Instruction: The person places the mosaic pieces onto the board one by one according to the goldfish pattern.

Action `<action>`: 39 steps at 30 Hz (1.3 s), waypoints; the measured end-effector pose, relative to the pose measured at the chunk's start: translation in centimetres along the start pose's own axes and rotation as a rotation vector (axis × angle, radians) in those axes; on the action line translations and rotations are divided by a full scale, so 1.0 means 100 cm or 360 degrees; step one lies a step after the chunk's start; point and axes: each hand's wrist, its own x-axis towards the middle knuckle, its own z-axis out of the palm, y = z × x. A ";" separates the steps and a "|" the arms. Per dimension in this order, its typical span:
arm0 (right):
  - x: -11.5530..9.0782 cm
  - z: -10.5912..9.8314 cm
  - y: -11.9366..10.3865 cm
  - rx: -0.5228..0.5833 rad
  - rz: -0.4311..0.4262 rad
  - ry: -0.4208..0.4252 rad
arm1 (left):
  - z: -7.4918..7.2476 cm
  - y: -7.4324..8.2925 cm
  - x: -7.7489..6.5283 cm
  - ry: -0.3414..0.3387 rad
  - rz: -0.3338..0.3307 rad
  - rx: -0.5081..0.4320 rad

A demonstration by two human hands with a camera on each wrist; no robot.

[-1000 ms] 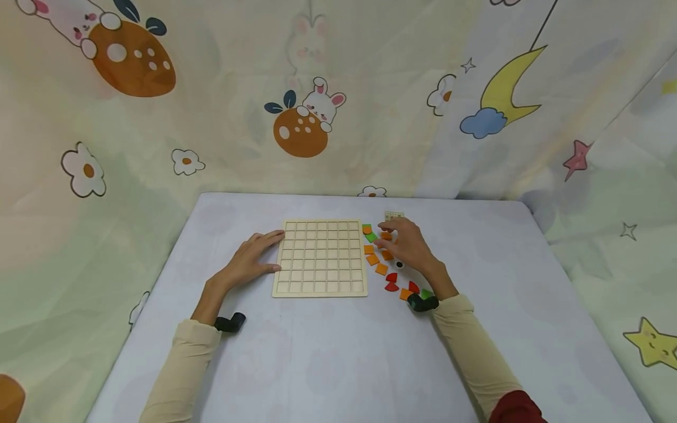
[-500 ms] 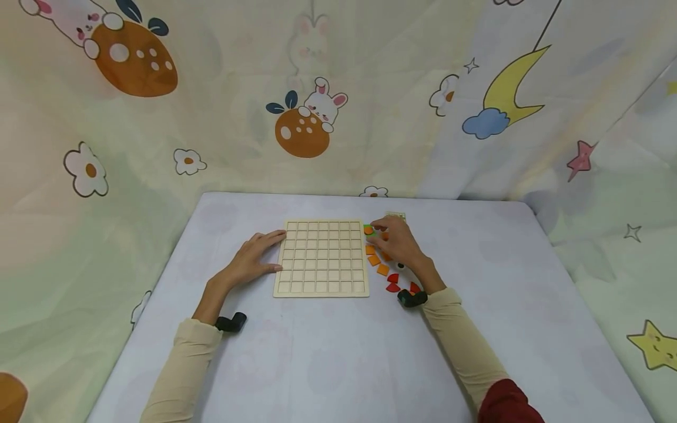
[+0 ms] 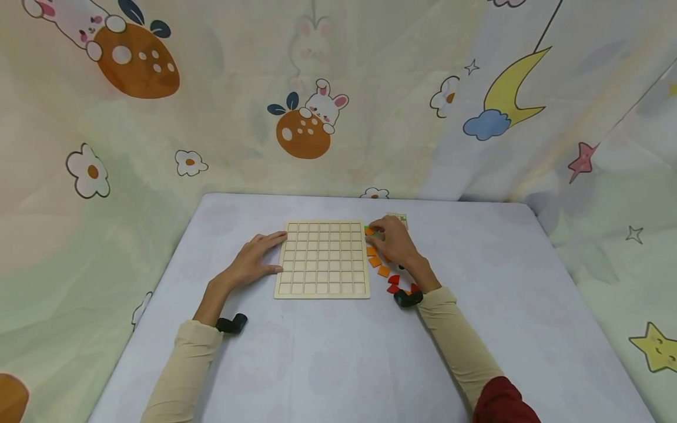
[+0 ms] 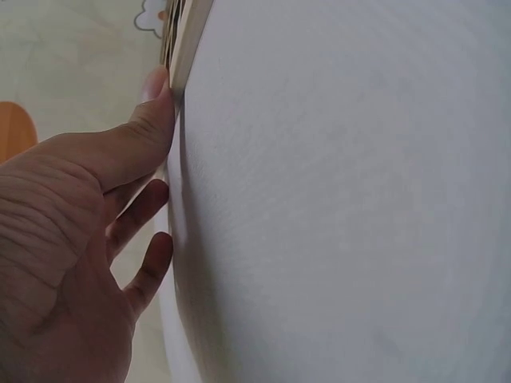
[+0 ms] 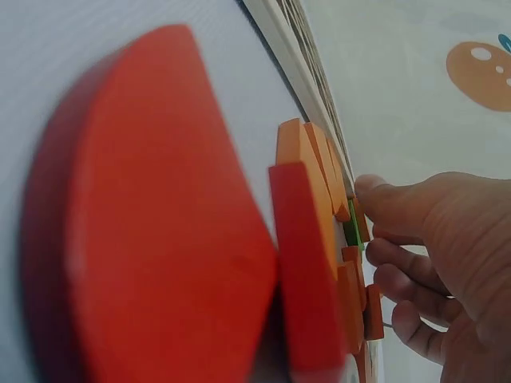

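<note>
A square wooden grid board lies flat on the table. Spread along its left edge, my left hand steadies it, fingertips at the upper part and thumb lower down. In the left wrist view the thumb presses against the board's side. My right hand is beside the board's upper right corner, with thumb and index finger around a small orange piece. A green piece shows next to the thumb in the right wrist view. The right hand's palm side hides some pieces.
Orange square pieces line the board's right side. Red fan-shaped pieces lie nearer, one large in the right wrist view. Behind the right hand is a small patterned card. A printed cloth backdrop rises behind the table.
My right hand has moved left, from over the loose pieces to the orange piece at the board's upper right corner. The left hand stays on the board's edge.
</note>
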 end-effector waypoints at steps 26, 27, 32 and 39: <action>0.001 0.003 -0.003 -0.0004 0.0035 -0.0020 | 0.002 -0.003 -0.002 0.0034 0.0024 0.0001; 0.001 0.004 -0.003 0.0000 0.0041 -0.0027 | 0.002 -0.003 -0.002 0.0030 0.0025 0.0002; -0.001 0.003 -0.004 0.0000 0.0050 -0.0036 | 0.002 -0.004 -0.002 -0.0002 0.0013 -0.0004; 0.003 -0.001 -0.008 -0.0005 0.0044 -0.0046 | 0.001 -0.003 -0.001 -0.0001 -0.0007 0.0001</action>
